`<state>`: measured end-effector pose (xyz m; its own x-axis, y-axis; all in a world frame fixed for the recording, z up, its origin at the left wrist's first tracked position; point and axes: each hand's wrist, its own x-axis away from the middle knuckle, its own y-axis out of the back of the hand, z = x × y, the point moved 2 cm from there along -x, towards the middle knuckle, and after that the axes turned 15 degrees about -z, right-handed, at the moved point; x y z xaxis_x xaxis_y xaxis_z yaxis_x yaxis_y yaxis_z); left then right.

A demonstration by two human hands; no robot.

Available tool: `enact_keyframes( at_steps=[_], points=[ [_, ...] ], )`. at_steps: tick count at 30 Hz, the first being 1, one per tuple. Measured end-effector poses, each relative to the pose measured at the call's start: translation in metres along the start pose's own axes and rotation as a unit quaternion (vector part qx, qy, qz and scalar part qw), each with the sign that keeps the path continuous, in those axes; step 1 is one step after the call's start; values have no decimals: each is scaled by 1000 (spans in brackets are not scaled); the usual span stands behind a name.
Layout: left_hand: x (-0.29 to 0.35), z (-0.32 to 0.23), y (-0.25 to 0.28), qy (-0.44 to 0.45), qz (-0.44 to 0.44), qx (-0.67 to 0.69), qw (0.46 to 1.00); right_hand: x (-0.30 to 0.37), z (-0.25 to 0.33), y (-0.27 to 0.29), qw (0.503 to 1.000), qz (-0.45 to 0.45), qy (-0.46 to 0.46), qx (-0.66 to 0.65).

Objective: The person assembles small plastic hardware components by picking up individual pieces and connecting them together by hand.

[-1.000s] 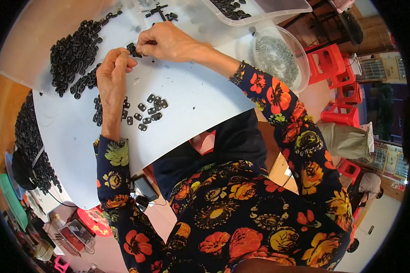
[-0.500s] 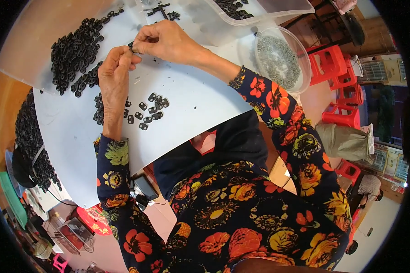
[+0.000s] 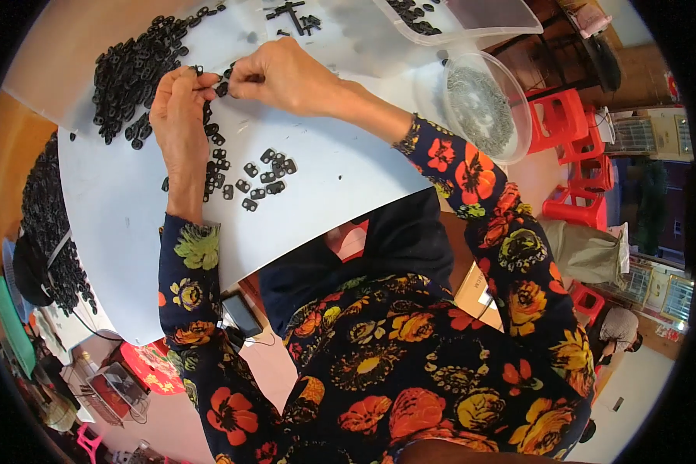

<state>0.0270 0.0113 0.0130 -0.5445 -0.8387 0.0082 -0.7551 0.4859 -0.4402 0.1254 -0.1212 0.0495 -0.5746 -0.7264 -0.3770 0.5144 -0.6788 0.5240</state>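
Head view: both the left hand (image 3: 179, 108) and right hand (image 3: 282, 75) have their fingers pinched on one small black part (image 3: 221, 87), held just above the white desk (image 3: 348, 178) beside a black parts pile (image 3: 135, 69).

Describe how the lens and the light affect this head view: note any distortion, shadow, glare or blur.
Head view: fisheye bending curves the white table sheet edge and leaves a black round border; light is bright and even; soft shadows lie under the left hand and right hand; mild glare on the clear round plastic bowl; the small black plastic parts stay sharp, with no evident motion blur.
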Motion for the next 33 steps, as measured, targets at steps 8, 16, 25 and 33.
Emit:
enact_keyframes(
  at_steps=[8, 16, 25, 33],
  points=[
    [-2, -1, 4, -27, 9, -50, 998, 13, 30, -20, 929, 133, 238, 249],
    [-3, 0, 5, -18, 4, -47, 999, 3, 20, -26, 954, 128, 167, 215],
    [16, 7, -7, 50, 101, -17, 993, 23, -18, 10, 984, -71, -84, -139],
    [34, 13, -16, 85, 154, -77, 981, 27, -28, 19, 950, -98, -113, -274]
  ],
)
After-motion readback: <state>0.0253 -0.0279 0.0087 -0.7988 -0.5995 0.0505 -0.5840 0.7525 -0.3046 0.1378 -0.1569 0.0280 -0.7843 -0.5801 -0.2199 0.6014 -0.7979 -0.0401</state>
